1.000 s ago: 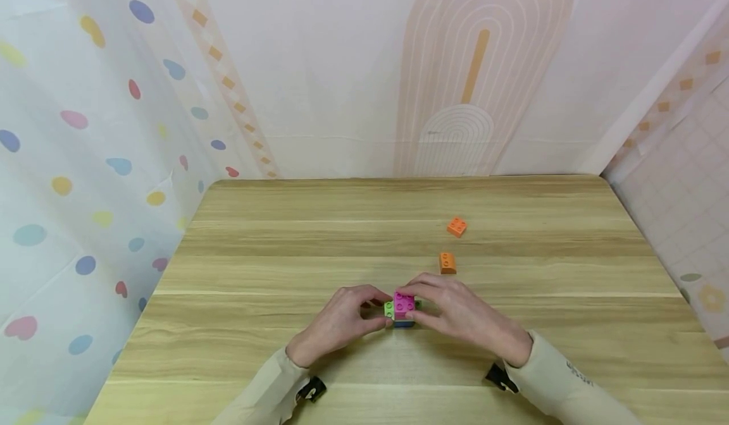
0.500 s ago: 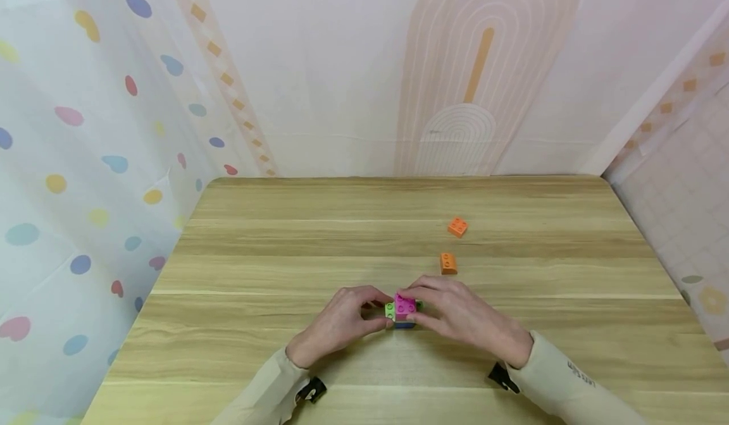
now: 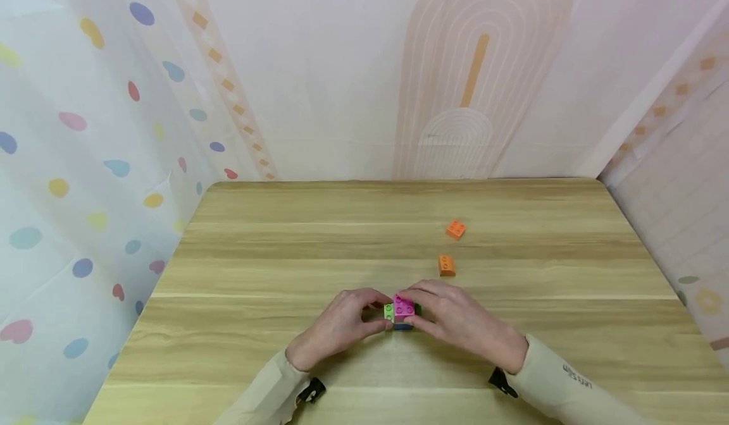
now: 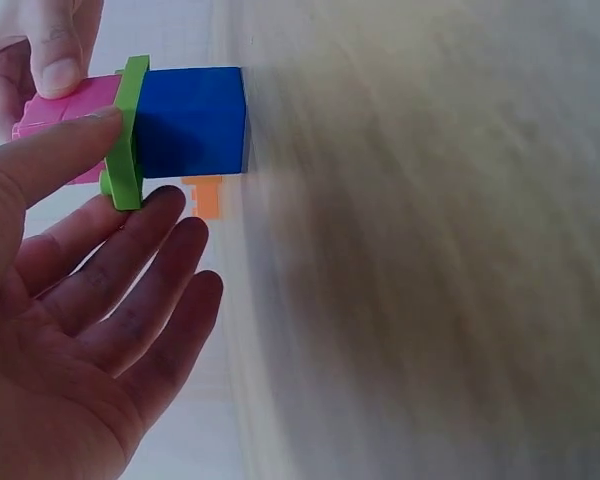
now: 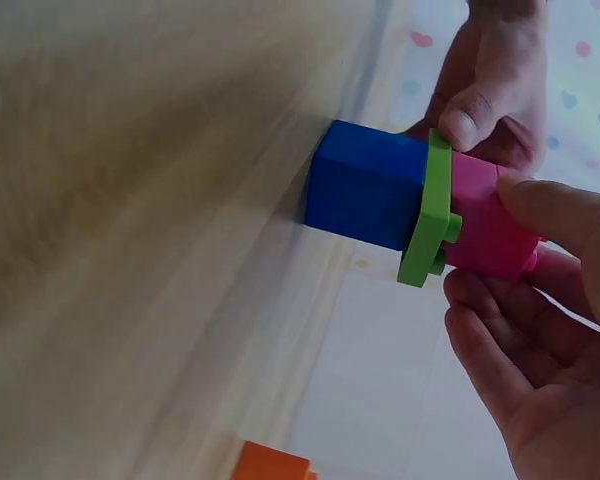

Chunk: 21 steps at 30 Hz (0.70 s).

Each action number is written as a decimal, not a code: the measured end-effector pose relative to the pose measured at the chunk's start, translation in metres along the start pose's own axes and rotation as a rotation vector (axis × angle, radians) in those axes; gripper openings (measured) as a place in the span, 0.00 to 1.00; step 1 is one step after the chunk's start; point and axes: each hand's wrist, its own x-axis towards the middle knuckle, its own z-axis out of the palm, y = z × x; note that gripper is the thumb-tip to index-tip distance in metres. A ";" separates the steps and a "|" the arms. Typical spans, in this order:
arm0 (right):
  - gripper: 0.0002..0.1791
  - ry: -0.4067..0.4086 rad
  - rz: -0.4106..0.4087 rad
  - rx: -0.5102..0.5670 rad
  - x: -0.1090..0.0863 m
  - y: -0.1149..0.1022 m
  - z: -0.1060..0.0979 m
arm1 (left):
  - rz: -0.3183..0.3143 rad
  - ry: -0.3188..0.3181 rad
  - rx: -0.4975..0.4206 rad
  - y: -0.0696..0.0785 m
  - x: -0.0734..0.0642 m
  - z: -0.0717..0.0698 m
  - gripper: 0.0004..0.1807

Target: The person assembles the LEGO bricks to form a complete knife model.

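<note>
A small stack of toy building bricks stands upright on the table between both hands. At its base is a blue brick [image 5: 370,185], with a thin green plate [image 5: 433,205] over it and a pink brick [image 3: 404,309] on top. The green plate sticks out past the bricks on two sides. My left hand [image 3: 342,320] pinches one end of the plate between thumb and fingertips, its other fingers loosely spread in the left wrist view. With thumb and fingers my right hand [image 3: 464,317] grips the pink brick from the right; a seam line shows across that pink part.
Behind the right hand, an orange brick with a curved side [image 3: 447,265] lies on the wood-grain table [image 3: 273,241]. Farther back is a square orange brick [image 3: 455,229] with studs up. Patterned white curtains [image 3: 330,83] hang along the table's back and sides.
</note>
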 end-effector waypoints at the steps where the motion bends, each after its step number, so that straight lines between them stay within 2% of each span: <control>1: 0.22 -0.001 0.017 0.016 -0.001 0.000 0.001 | 0.001 -0.002 0.009 0.001 -0.001 0.000 0.17; 6: 0.31 0.003 0.076 0.057 -0.005 -0.002 0.002 | -0.011 0.009 0.003 0.004 -0.005 -0.001 0.26; 11: 0.38 -0.025 0.134 0.057 -0.008 -0.001 -0.002 | 0.016 0.074 -0.026 0.007 -0.003 -0.003 0.31; 17: 0.36 -0.051 0.260 0.131 -0.018 0.003 -0.011 | 0.112 0.138 -0.025 0.013 0.002 -0.004 0.25; 21: 0.31 -0.012 0.277 0.129 -0.025 0.011 -0.018 | 0.135 0.142 -0.023 0.016 0.005 -0.004 0.19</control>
